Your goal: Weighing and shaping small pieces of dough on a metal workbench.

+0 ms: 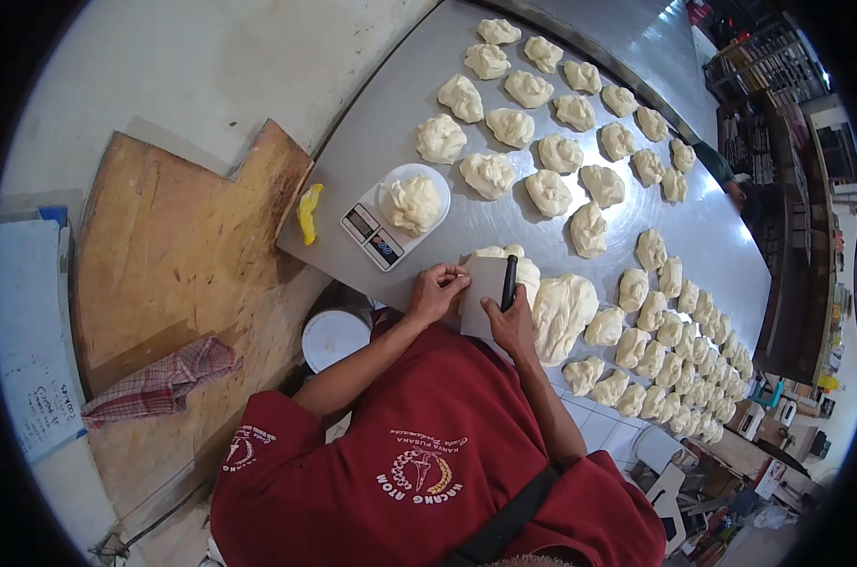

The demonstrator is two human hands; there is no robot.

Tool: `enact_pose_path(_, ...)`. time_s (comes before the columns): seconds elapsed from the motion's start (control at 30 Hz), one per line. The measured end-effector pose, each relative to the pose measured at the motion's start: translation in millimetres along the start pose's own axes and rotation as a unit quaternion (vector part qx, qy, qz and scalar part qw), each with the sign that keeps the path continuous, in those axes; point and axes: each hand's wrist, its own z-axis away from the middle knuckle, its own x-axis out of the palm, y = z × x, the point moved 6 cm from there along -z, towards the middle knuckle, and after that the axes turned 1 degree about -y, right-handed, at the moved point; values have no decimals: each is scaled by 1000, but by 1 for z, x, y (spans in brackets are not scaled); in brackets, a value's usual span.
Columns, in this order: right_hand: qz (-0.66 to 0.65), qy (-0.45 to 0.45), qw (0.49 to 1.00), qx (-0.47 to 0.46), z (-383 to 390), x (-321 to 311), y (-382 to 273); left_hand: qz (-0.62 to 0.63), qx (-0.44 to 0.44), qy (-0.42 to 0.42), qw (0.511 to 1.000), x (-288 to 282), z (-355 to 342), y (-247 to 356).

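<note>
My right hand (514, 326) grips a dough scraper (481, 288) with a wide metal blade and a black handle, held upright at the table's near edge. The fingers of my left hand (435, 291) are pinched together at the blade's left edge; whatever they may hold is too small to make out. Behind the scraper lies a partly hidden piece of dough (527, 270). Just right of it rests a large smooth lump of dough (564, 317). Beyond my left hand stands a white digital kitchen scale (383, 242), with a rough dough piece (411, 205) on its round platform.
Rows of dough pieces (561, 153) cover the far part of the steel table (353, 161). Smaller ones (674, 331) crowd its right side. A yellow crumpled item (308, 214) lies at the left corner. Left stand a wooden board (183, 236) with a checkered cloth (169, 383) and a lidded bucket (336, 338).
</note>
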Motion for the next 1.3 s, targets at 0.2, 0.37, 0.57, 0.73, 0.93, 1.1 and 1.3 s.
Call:
enact_pose_path(0.2, 14, -4, 1000, -3, -1, 13, -7, 4, -39, -38, 998, -1, 2, 9)
enact_pose_path(0.37, 78, 7, 996, -31, -4, 24, 0, -230, 39, -59, 971, 1, 9, 28)
enact_pose_path(0.57, 92, 14, 994, -65, -11, 27, 5, -247, 151, 2, 957, -15, 9, 72)
enact_pose_path(0.73, 43, 1, 998, -45, -12, 19, 3, -269, 198, 168, 928, -101, -22, 117)
enact_pose_path(0.93, -2, -21, 999, -44, -12, 19, -3, -406, 257, 148, 865, -153, -73, 79)
enact_pose_path(1.1, -15, -18, 999, -24, -11, 17, 6, -300, 135, 101, 939, -165, -93, 79)
enact_pose_path(1.3, -43, -12, 998, -43, -11, 15, 11, -365, 390, 16, 845, -111, -73, 106)
